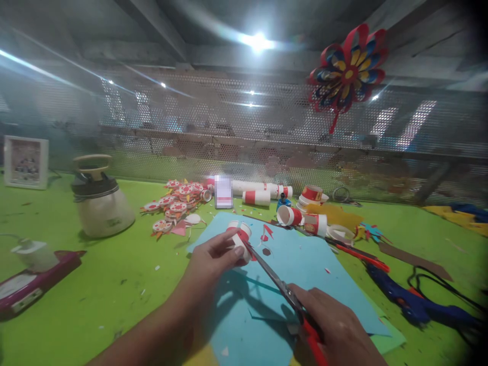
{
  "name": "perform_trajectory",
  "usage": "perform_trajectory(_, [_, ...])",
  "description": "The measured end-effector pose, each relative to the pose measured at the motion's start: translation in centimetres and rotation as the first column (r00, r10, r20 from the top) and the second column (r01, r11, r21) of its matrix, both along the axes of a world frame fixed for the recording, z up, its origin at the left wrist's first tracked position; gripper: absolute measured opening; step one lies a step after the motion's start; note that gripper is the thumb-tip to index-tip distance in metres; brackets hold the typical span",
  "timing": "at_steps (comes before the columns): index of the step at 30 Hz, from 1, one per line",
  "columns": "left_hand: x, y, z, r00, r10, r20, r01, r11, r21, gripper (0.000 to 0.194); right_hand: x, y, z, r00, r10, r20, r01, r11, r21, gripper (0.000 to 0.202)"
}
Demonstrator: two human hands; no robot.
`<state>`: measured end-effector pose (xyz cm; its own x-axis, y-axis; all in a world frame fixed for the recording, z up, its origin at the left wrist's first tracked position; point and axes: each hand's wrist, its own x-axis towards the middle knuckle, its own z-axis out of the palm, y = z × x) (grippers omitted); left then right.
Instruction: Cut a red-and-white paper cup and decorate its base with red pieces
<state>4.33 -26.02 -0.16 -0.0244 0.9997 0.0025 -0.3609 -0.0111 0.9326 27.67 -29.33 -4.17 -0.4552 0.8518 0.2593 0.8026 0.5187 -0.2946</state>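
Note:
My left hand [211, 262] pinches a small red and white paper cup [244, 231] between thumb and fingers, above light blue paper sheets [316, 279]. Part of the cup is hidden behind the fingers. In my right hand [335, 317] is a pair of scissors [276, 278] with red handles, its blades pointing up and left. The blade tips meet the cup's side beside my left thumb; whether they are cutting into it I cannot tell. Red paper scraps [268, 232] lie on the blue sheet just right of the cup.
Several flower-patterned paper pieces [178, 207] are piled at the back left, near a phone [223, 192]. Paper cups [257, 197] lie behind the blue sheet. A blue glue gun [419, 305] and red-handled tool [364, 256] lie right. A beige jug [102, 208] and power strip [38, 290] stand left.

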Motion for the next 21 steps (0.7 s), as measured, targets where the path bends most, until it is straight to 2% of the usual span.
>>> perform_trajectory(4, [-0.06, -0.17, 0.29, 0.998, -0.032, 0.049, 0.032, 0.999, 0.004, 0.057, 0.23, 0.11, -0.51, 0.999, 0.008, 0.039, -0.012, 0.995, 0.096, 0.045])
perform_trajectory(11, [-0.43, -0.18, 0.6, 0.988, -0.088, 0.126, 0.086, 0.996, 0.018, 0.048, -0.34, 0.3, -0.17, 0.997, 0.037, 0.074, -0.054, 0.969, 0.239, 0.043])
perform_trajectory(16, [-0.38, -0.23, 0.63, 0.995, -0.065, 0.081, 0.064, 0.998, 0.025, 0.047, -0.45, 0.34, 0.25, 0.996, 0.084, 0.032, -0.089, 0.966, 0.244, 0.046])
perform_trajectory(21, [-0.27, -0.31, 0.56, 0.997, -0.059, 0.043, 0.059, 0.998, 0.023, 0.046, -0.13, 0.19, -0.07, 0.996, 0.08, 0.029, -0.085, 0.972, 0.219, 0.046])
